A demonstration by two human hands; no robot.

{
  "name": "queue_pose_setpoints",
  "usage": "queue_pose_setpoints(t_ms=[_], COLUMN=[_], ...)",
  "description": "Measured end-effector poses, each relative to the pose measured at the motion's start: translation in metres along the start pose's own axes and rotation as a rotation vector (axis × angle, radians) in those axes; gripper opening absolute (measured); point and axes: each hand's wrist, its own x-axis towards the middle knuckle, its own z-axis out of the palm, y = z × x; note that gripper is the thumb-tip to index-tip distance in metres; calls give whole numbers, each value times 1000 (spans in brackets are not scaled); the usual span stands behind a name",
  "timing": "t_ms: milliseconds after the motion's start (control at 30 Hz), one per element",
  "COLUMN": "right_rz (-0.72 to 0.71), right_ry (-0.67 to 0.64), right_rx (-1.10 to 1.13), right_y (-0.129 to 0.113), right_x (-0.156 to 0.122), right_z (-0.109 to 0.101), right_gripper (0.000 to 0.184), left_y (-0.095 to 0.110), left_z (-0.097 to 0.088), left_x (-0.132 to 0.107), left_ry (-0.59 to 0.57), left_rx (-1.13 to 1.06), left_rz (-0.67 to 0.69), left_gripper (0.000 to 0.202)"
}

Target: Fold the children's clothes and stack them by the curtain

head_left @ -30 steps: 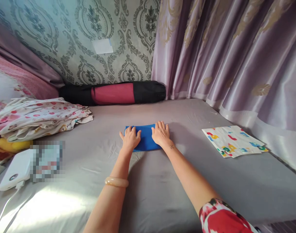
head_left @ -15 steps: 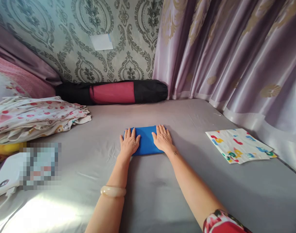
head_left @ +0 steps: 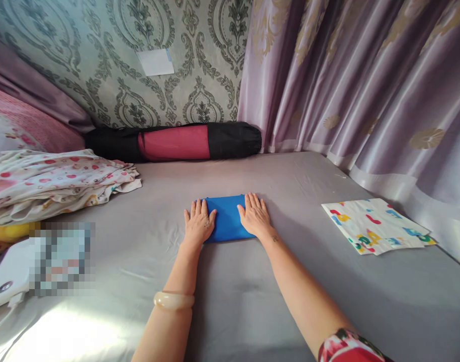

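A small folded blue cloth point(head_left: 227, 219) lies flat on the grey bed sheet point(head_left: 233, 291) in the middle of the view. My left hand point(head_left: 198, 223) rests flat on its left end, fingers stretched out and together. My right hand point(head_left: 255, 215) lies flat on its right end, fingers stretched out too. Both palms press down on the cloth and neither hand grips anything. A pale bangle point(head_left: 174, 300) sits on my left wrist.
A folded white cloth with coloured shapes point(head_left: 376, 226) lies at the right near the purple curtain point(head_left: 365, 90). A black and red roll bag point(head_left: 173, 142) lies along the wall. Flowered bedding point(head_left: 52, 181) is piled at the left, with a white device point(head_left: 7, 274) below it.
Both hands stay flat on the blue cloth; the left hand has slid slightly left towards its edge. The view has shifted a little.
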Motion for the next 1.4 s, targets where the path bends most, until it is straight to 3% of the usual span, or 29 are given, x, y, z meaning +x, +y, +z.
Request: queue_pose_setpoints(t_ms=[133,300,467,667,733,800,900,967,1100,1233,1400], right_rz=[-5,-99,-107,-102,-103,-99,-70,-81,-145,-135,-148], right_ry=[14,150,40,11,11,-5,-52,-61,-72,-59,-54], right_rx=[16,19,19,12,10,11,11,24,83,65,30], right_y=[-2,-13,-18,-12,-11,-12,-21,-32,-58,-66,-62], right_x=[0,0,0,3,4,4,3,3,2,-1,-1], right_z=[-5,-12,-4,3,3,0,-8,-14,-12,3,9], right_gripper=[64,62,63,63,63,63,63,63,65,65,65], left_y=[5,22,29,29,28,24,11,-1,-24,-37,-41], left_z=[-6,-12,-3,-2,-6,-13,-26,-35,-50,-54,-52], left_x=[-2,-8,-10,-10,-7,-3,4,7,7,7,9], left_ry=[14,188,30,-11,24,108,285,355,287,258,285], left_rx=[17,125,166,110,-50,-349,-932,-1280,-1791,-2017,-2082], left_rz=[-9,62,54,24,15,-33,-206,-347,-630,-760,-807], left_gripper=[61,58,62,59,51,37,13,12,24,27,22])
